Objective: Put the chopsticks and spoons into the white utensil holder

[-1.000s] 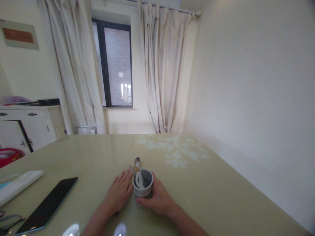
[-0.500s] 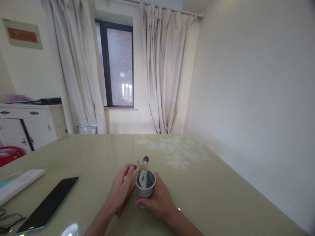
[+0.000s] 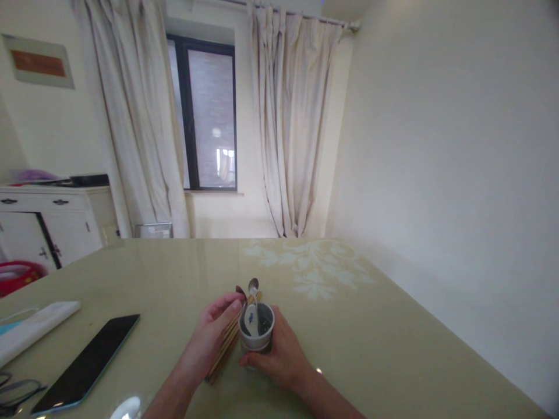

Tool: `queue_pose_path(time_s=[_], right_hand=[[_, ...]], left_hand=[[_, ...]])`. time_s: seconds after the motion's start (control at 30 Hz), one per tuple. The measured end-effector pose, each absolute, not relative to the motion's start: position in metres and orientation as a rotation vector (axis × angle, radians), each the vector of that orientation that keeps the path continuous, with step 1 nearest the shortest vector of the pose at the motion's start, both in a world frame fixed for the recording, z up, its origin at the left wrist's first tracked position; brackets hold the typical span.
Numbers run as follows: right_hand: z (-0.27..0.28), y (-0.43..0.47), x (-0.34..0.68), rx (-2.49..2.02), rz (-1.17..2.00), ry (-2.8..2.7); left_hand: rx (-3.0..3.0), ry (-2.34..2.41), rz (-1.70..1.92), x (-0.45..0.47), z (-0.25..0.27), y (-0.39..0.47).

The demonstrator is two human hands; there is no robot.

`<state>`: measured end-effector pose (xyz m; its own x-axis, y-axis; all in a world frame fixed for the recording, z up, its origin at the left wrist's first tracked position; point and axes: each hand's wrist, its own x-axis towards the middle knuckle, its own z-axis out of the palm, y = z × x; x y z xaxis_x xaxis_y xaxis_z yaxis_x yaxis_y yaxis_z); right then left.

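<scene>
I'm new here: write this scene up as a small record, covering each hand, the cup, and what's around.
Left hand: fingertips at a dark utensil tip by the cup's rim; grip unclear
Right hand: wrapped around the cup
In the cup: metal spoon, bowl end up; pale utensil with a blue mark
Beside the cup: chopsticks lying on the table
Further left: black tablet or phone
Background: window between curtains

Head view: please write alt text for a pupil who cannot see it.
The right hand holds a grey cup with spoons in it at a table; the left hand is at a utensil beside the spoons. Chopsticks lie to the cup's left.
</scene>
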<state>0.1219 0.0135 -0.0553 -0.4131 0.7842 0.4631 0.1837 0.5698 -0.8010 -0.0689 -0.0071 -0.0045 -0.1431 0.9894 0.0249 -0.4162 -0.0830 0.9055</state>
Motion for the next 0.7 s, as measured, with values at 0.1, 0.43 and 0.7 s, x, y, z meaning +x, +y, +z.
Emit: queue_pose_path(time_s=[0.1, 0.43, 0.7], right_hand=[[-0.056, 0.013, 0.122, -0.824, 0.825, -1.892], [-0.055, 0.015, 0.123, -0.834, 0.823, -1.907], [-0.051, 0.01, 0.131, -0.789, 0.72, -1.888]], left_hand=[[0.73, 0.765, 1.739, -0.082, 0.007, -0.007], [0.79, 1.266, 1.843, -0.136, -0.031, 0.026], [1.606, 1.769, 1.307, -0.113, -0.06, 0.037]])
